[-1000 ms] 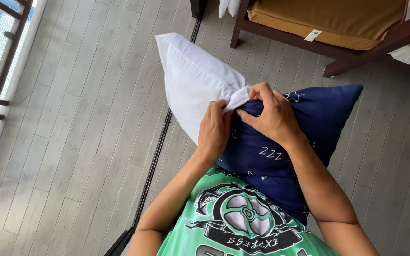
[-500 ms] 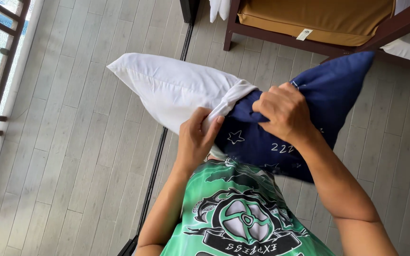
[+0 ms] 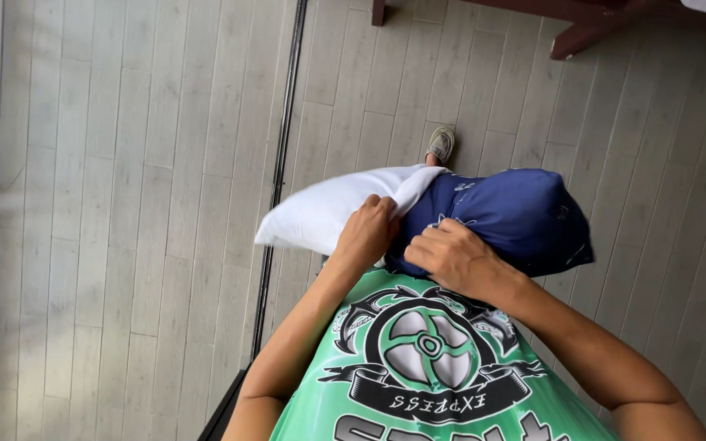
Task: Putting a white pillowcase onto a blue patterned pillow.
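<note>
From where I watched, the white pillow (image 3: 320,214) lay crosswise in front of the chest, its long axis running left to right above the grey plank floor (image 3: 124,245), not resting on it. Its bare end pointed left, past the dark floor rail (image 3: 275,204). My left hand (image 3: 367,233) was clenched on the white fabric where the pillow entered the navy cover (image 3: 508,216) (the cover's mouth was bunched there). The right hand (image 3: 451,257) gripped the navy cloth just beside it, fingers curled into the folds. The covered end bulged rightward, rounded. A shoe (image 3: 440,144) showed beyond the pillow, and dark wooden furniture legs (image 3: 582,41) stood at the top edge.
</note>
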